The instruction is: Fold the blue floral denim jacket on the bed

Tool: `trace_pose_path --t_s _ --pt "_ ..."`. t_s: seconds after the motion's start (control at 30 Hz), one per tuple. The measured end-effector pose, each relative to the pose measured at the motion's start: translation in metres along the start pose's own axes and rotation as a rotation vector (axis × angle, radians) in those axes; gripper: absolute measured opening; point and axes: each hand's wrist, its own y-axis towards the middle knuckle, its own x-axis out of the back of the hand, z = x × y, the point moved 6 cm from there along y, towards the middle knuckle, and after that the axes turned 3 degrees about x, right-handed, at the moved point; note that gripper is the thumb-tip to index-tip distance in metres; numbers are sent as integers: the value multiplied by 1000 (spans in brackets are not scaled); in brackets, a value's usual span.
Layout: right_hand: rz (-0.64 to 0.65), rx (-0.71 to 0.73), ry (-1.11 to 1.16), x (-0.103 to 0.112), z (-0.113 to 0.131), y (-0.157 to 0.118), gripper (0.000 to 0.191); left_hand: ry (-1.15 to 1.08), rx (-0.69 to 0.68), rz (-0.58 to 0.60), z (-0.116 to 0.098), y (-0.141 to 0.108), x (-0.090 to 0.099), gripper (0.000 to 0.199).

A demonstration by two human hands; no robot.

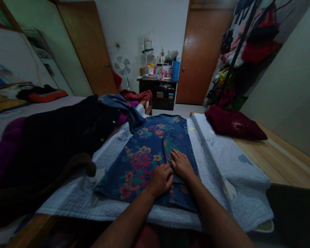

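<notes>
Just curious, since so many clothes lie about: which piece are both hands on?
The blue floral garment, spread on the pale cloth between the others: left hand and right hand both touch it. Neither touches the maroon piece or black piece.

We get a dim pic w/ a cool blue-grey cast; can't pin the exact light source. Back wall (129, 27) reads brightest, bottom corners nr black. We see soft shadows in the folds of the pale cloth (209, 162), & the black garment (64, 127) loses most detail. Floral garment (142, 162) mid-frame is fairly clear. Wide-angle distortion: L door (85, 44) & R door (197, 51) lean outward, L edge v. soft, distant bits smeary.
</notes>
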Motion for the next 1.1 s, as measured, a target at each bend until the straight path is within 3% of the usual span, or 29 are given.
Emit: trace_pose_path --t_s 0.23,0.47,0.57,0.73,1.1 --pt "50 -14 6 4 -4 10 47 -46 21 -9 2 0 2 9" --pt "194 7 -31 25 -11 53 25 -52 47 2 3 1 2 9" --pt "120 -55 -51 22 -14 64 23 -54 55 -2 4 2 2 10" --pt "-72 -143 -77 13 -19 60 16 -48 31 20 1 3 1 10" --pt "-88 -84 -9 10 -26 58 14 -116 99 54 3 5 0 10"
